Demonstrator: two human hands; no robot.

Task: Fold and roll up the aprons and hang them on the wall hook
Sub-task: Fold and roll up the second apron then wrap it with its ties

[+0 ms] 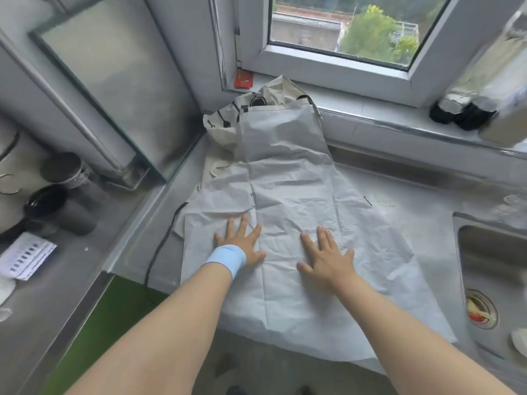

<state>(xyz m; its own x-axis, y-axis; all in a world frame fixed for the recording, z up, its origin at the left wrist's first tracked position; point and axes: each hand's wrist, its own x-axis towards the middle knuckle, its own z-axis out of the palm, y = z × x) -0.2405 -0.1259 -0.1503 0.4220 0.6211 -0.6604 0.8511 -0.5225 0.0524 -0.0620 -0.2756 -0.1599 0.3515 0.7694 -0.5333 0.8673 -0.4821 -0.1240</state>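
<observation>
1. the left hand lies palm down with its fingers spread, pressing flat on a pale grey, creased fabric apron; a light blue wristband circles its wrist.
2. the right hand is flat too, with fingers fanned, and presses on the same apron just beside the left, with a strip of cloth between the two thumbs.
3. the apron is spread open on a brushed steel countertop.
4. its narrow bib runs away from the hands toward the window sill, while its wide skirt passes under both palms and hangs over the near counter edge.
5. the left hand sits nearer the skirt's left edge, the right nearer its middle.
6. a thin black strap trails from the apron's left side over the counter edge.
7. beyond the bib and touching it, a cream cloth apron printed with black utensils lies bunched in the corner below a white-framed window.
8. a steel sink lies to the right, well apart from the right hand.
</observation>
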